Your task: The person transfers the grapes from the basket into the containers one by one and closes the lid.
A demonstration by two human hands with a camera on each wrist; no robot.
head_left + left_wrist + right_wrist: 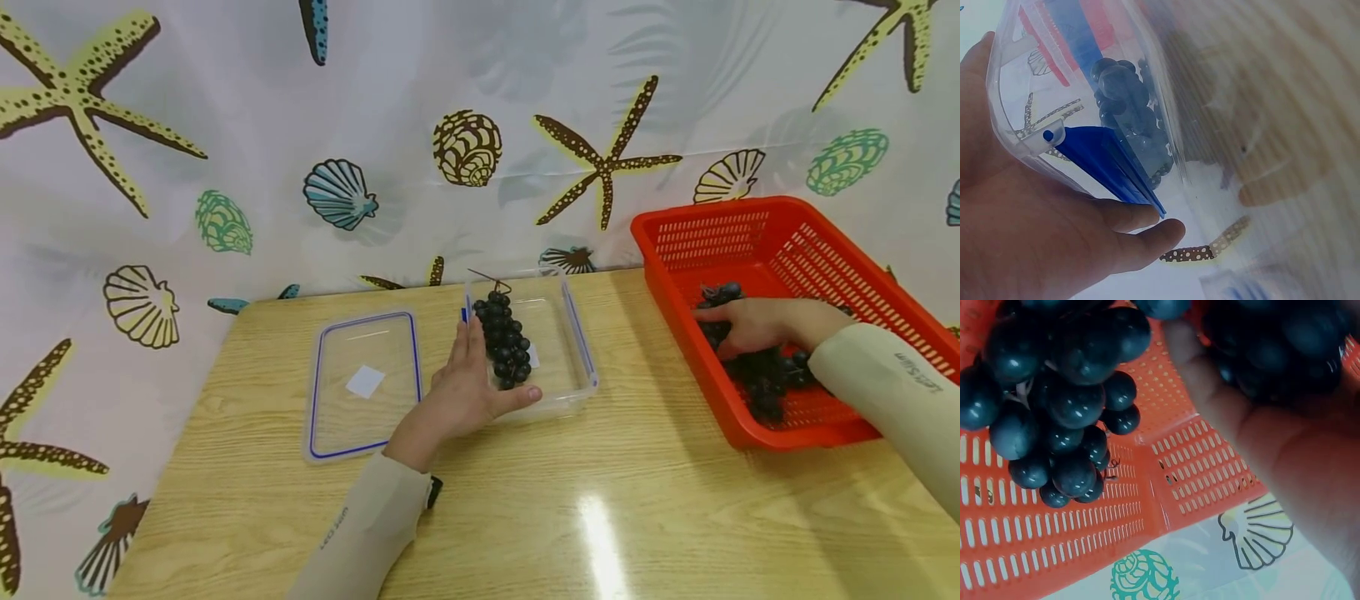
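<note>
A clear plastic container [558, 367] with blue latches holds a bunch of dark grapes [504, 337] along its left side. My left hand [468, 379] rests against this container, fingers straight along the left wall and thumb reaching over the front corner. Close up in the left wrist view, two fingertips lie by the blue latch [1110, 165]. Inside the red basket [738, 437], my right hand [750, 325] holds a bunch of grapes [716, 329], its fingers partly hidden by the fruit. The right wrist view shows the held bunch [1272, 347] beside the thumb.
Left of the container, a clear lid [337, 417] with a blue seal lies flat on the wooden table [510, 525]. More grapes [768, 392] lie on the basket floor, and another bunch [1060, 406] shows large in the right wrist view. A patterned cloth [405, 67] hangs behind.
</note>
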